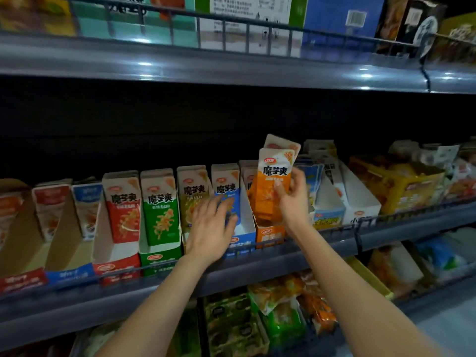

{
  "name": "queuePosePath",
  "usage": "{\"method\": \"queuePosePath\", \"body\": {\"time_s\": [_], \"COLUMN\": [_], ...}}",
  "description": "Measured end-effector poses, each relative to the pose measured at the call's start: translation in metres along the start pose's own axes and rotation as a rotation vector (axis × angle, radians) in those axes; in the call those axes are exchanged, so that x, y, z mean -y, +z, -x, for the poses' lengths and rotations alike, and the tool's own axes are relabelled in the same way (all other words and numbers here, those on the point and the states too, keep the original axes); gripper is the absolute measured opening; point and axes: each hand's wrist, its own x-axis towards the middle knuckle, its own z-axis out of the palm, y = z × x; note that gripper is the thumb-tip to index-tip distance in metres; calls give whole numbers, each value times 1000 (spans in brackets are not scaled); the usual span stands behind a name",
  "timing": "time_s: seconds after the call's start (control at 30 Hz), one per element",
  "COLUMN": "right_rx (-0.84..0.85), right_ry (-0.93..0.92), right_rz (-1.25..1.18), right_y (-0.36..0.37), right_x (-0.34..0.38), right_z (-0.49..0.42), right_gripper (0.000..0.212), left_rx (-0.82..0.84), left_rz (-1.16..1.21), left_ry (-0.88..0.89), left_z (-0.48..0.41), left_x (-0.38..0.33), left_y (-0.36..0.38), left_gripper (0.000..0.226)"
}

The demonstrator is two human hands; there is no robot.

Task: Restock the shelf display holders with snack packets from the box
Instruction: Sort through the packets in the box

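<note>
My right hand (292, 195) grips a small stack of orange snack packets (274, 181), held upright in the orange display holder (270, 234) on the middle shelf. My left hand (211, 226) is spread with relaxed fingers over the front of the blue holder (242, 240), touching its blue packets (226, 194). Left of it stand a yellow packet row (192, 191), a green holder (159, 253) and a red holder (116, 264), each with upright packets. The supply box is not in view.
A wire rail (322, 233) runs along the shelf front edge. More holders stand at far left (64, 253) and white and yellow boxes at right (360, 202). The shelf above (231, 68) carries cartons. Bagged snacks (283, 313) fill the lower shelf.
</note>
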Motion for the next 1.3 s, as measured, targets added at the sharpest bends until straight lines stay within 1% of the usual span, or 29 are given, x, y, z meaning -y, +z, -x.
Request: {"method": "queuePosePath", "body": {"time_s": [0.1, 0.17, 0.3, 0.4, 0.47, 0.53, 0.63, 0.7, 0.77, 0.8, 0.83, 0.93, 0.97, 1.07, 1.17, 1.2, 1.23, 1.3], "right_rx": [57, 100, 211, 264, 287, 302, 327, 320, 241, 201, 185, 191, 190, 219, 222, 207, 194, 198], "right_ry": [58, 89, 163, 205, 209, 157, 26, -38, -167, -223, -230, -102, -86, -133, -172, -189, -202, -208], "right_rz": [7, 61, 136, 123, 116, 156, 363, 565, 838, 926, 941, 769, 763, 850, 770, 734, 707, 690], "right_y": [11, 11, -1, -5, -6, -7, -10, -14, -16, -15, -14, -5, -3, -3, -6, -8, -9, -13], "right_x": [-16, -24, -25, -21, -22, -23, -22, -19, -15, -12, -11, -11, -14, -23, -26, -25, -25, -24], "right_z": [2, 0, -11, -18, -20, -22, -30, -35, -39, -40, -42, -46, -47, -46, -46, -46, -45, -42], "right_gripper": [31, 33, 32, 32, 32, 30, 28, 32, 39, 41, 42, 39, 39, 42, 50, 51, 53, 57], "left_rx": [-41, -54, -106, -68, -48, -75, -158, -213, -266, -286, -299, -328, -321, -260, -186, -165, -140, -89], "left_rz": [-23, -26, 83, 149, 184, 254, 320, 336, 388, 416, 436, 457, 442, 368, 347, 334, 309, 241], "left_ry": [31, 41, -14, -46, -69, -86, -146, -160, -141, -135, -135, -130, -124, -104, -75, -61, -53, -54], "left_z": [-1, -1, -13, -43, -61, -71, -76, -76, -78, -80, -83, -90, -91, -92, -97, -100, -103, -108], "left_x": [2, 3, -2, -12, -21, -29, -35, -36, -37, -37, -38, -41, -41, -37, -32, -31, -30, -28], "left_y": [2, 5, 1, 0, 4, 7, 12, 12, 13, 13, 13, 13, 14, 17, 15, 15, 14, 14], "left_gripper": [58, 58, 58, 60, 61, 57, 54, 52, 47, 45, 44, 45, 48, 59, 72, 73, 71, 59]}}
